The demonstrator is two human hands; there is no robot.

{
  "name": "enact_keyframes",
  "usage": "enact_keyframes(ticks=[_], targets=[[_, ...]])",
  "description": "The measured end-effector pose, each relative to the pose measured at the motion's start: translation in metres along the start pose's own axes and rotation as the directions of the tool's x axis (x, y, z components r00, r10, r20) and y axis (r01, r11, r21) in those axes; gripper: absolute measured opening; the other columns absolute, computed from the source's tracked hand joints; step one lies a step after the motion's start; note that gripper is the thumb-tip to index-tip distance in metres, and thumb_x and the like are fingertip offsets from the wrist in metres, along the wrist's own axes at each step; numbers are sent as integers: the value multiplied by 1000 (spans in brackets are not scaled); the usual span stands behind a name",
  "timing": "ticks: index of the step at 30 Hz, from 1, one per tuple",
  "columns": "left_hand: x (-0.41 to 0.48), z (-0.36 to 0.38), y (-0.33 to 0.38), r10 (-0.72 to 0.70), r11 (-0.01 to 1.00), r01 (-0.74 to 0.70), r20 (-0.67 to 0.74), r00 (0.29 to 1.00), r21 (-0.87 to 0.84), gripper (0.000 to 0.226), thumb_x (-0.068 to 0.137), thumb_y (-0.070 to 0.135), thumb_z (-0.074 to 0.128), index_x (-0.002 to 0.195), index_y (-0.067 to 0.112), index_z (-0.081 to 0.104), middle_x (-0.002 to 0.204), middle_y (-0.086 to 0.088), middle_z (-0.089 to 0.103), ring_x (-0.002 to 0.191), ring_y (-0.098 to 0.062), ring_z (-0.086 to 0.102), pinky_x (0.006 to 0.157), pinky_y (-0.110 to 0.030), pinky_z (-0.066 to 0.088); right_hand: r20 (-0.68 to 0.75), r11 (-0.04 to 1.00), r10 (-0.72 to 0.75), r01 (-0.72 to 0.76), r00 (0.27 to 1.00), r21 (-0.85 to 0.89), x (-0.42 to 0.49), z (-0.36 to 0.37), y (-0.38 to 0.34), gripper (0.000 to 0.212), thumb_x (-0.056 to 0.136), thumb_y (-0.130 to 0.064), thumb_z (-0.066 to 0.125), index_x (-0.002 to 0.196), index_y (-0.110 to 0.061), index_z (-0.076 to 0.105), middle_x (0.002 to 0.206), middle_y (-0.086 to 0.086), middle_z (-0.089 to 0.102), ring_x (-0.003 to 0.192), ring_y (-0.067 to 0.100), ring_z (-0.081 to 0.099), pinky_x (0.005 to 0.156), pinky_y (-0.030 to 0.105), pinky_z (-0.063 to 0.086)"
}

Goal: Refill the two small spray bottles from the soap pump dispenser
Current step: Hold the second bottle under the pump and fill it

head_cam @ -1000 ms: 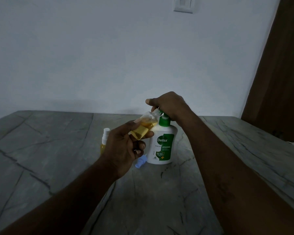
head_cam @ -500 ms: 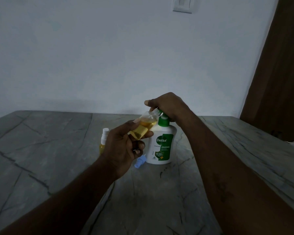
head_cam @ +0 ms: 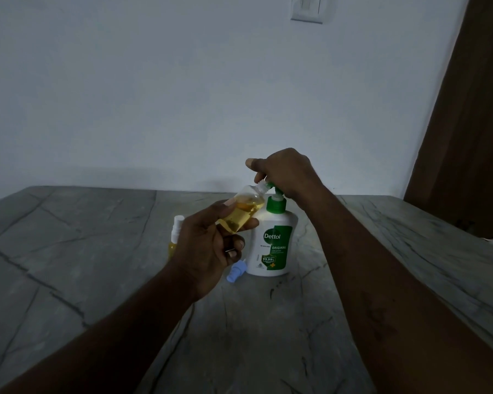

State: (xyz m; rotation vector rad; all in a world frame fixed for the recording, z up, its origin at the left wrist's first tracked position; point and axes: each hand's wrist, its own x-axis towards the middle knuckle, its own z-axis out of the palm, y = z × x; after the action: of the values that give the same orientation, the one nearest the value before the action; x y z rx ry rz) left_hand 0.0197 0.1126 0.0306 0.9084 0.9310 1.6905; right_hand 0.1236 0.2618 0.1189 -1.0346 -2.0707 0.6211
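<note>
A white soap pump dispenser (head_cam: 273, 245) with a green pump head stands on the grey stone table (head_cam: 268, 336). My right hand (head_cam: 285, 174) covers the pump head, fingers curled round it. My left hand (head_cam: 208, 248) grips a small clear spray bottle (head_cam: 244, 213), uncapped and tilted, its open neck up against the pump nozzle. Yellow liquid fills most of that bottle. A second small spray bottle (head_cam: 174, 237), with a white sprayer top and yellow liquid, stands upright behind my left hand, partly hidden. A pale blue spray cap (head_cam: 235, 273) lies beside the dispenser's base.
A white wall rises behind the table, with a light switch (head_cam: 308, 8) high up. A brown door (head_cam: 473, 123) is at the right. The table's right edge runs diagonally toward me.
Both hands and the tilted bottle stay in the same place at the pump nozzle. The pump head appears to sit slightly higher or lower only by a small amount.
</note>
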Motion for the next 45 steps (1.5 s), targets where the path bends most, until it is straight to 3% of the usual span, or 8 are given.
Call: enact_keyframes(ticks=[9,18,22,31,36,40,45], targets=[[1,-3,-2,-11,1000,11,-27,1000,1,52,78,38,59,122,11,67,91,-13,72,59,-15,48,56,-27,31,97,994,87,-92,991,53,-2,5,3,40,85,-50,76,89,-10,79,74,-3,72,62,9,62,57,25,43],[1,-1,0,-13,1000,13,-13,1000,-1,53,78,38,58,123,10,65,92,-13,72,59,-15,48,52,-24,34,1,1000,-10,10,1000,-12,1,2,2,43,89,-56,66,72,-18,78,71,-7,71,61,7,61,59,25,41],[2,-1,0,-14,1000,14,-7,1000,-3,52,81,36,57,125,10,64,92,-13,72,59,-15,48,51,-25,34,22,1000,-5,4,1000,21,0,0,1,41,89,-52,68,77,-15,79,74,-5,72,65,8,62,59,25,43],[0,-1,-2,-3,1000,3,-23,1000,16,51,79,37,58,122,10,65,91,-13,72,58,-15,47,53,-26,32,145,987,123,-136,982,84,2,6,7,43,78,-56,78,86,-14,79,82,0,76,66,15,65,60,26,45],[0,-2,-3,3,1000,-3,-13,1000,22,51,79,37,57,122,10,65,92,-13,72,59,-14,48,51,-25,34,77,997,53,-58,996,51,-1,4,6,40,87,-54,71,81,-15,79,69,-8,70,62,7,62,58,25,43],[1,-2,-2,7,1000,-7,4,1000,5,50,80,37,57,121,10,65,93,-13,71,59,-15,48,50,-24,36,8,1000,2,-2,1000,16,-1,1,0,42,89,-55,67,75,-16,78,72,-7,70,66,8,63,60,26,43],[1,0,-1,5,1000,-5,-1,1000,11,52,79,37,57,122,11,64,93,-13,72,58,-14,48,50,-24,36,41,999,22,-23,999,24,-1,0,0,39,89,-51,69,80,-14,78,72,-7,69,64,7,60,60,26,44]])
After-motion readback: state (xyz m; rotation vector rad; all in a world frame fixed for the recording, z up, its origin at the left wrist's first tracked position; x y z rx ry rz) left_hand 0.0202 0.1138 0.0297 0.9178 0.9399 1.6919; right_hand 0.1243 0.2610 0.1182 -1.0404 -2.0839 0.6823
